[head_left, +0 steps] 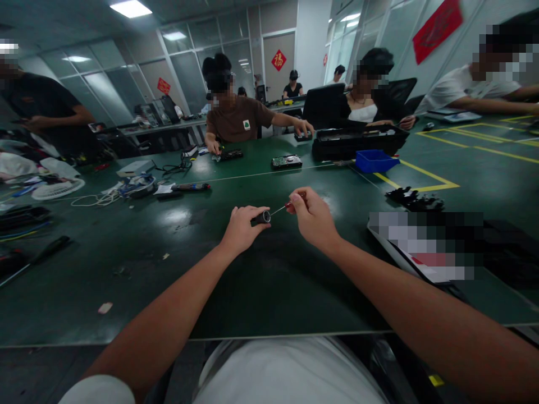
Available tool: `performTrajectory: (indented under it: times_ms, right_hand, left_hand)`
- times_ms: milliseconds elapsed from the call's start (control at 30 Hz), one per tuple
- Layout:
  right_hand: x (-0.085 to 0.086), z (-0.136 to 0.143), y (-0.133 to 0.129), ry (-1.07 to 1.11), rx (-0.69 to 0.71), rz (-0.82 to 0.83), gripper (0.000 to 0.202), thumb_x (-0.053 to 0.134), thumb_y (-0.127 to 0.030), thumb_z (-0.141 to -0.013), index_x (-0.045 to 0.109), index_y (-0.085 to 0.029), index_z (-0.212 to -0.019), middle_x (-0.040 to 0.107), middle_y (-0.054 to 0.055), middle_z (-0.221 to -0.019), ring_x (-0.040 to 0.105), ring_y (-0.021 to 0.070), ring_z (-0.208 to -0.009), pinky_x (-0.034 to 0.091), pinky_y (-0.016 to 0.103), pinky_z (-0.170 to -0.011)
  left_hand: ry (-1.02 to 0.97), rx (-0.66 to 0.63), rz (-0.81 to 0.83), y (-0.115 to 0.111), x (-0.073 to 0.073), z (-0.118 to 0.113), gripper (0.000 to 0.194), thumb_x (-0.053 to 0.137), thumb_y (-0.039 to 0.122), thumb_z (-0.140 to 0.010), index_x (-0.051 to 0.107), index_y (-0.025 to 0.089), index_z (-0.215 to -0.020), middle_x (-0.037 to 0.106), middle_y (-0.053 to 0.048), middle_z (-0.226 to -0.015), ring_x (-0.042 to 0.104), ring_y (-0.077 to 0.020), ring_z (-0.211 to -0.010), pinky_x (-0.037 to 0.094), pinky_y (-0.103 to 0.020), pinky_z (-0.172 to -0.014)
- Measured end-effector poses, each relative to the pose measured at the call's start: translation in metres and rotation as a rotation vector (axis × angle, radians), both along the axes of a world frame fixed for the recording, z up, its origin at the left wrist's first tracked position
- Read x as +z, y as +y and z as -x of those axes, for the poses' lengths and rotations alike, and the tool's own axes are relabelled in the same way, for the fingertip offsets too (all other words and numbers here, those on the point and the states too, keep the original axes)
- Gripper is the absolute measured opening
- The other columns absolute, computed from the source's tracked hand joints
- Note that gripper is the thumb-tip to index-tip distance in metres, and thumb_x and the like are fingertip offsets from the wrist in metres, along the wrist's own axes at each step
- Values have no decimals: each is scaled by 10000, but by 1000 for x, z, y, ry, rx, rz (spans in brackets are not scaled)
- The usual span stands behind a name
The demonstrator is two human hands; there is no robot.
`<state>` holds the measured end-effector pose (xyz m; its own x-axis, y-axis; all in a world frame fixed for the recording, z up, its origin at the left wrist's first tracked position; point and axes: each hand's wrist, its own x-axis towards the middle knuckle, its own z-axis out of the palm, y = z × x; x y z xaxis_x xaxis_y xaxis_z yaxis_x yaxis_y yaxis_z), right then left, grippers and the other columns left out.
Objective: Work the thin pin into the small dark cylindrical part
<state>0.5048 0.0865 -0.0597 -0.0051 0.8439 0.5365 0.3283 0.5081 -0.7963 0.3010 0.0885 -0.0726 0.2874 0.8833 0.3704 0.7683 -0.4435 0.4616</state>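
Note:
Over the middle of the green table, my left hand (243, 229) is closed round a small black cylindrical part (261, 218), its round, ring-like end facing right. My right hand (312, 217) pinches the red handle of a thin screwdriver (288, 206). The metal shaft points left and its tip is at or very near the cylinder's round end; whether they touch I cannot tell. Both forearms reach in from the near edge of the table.
Beyond my hands lies a hard drive (287, 162), with a blue bin (376, 161) right of it. A person in brown (238, 119) sits opposite. Cables (137, 186) and a dark tool (191, 187) lie left, a long screwdriver (50, 249) far left, papers (425, 252) right.

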Motion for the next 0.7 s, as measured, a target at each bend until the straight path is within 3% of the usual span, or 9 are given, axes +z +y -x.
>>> performTrajectory:
  times_ms: [700]
  right_hand:
    - [-6, 3, 8, 79, 11, 78, 221, 465, -421, -971, 560, -225, -938, 682, 24, -798, 669, 192, -753, 512, 365, -722]
  left_hand:
    - [-64, -5, -39, 6, -6, 4, 401, 737, 271, -832, 665, 273, -1226, 691, -54, -1208, 600, -254, -1133, 383, -457, -1035]
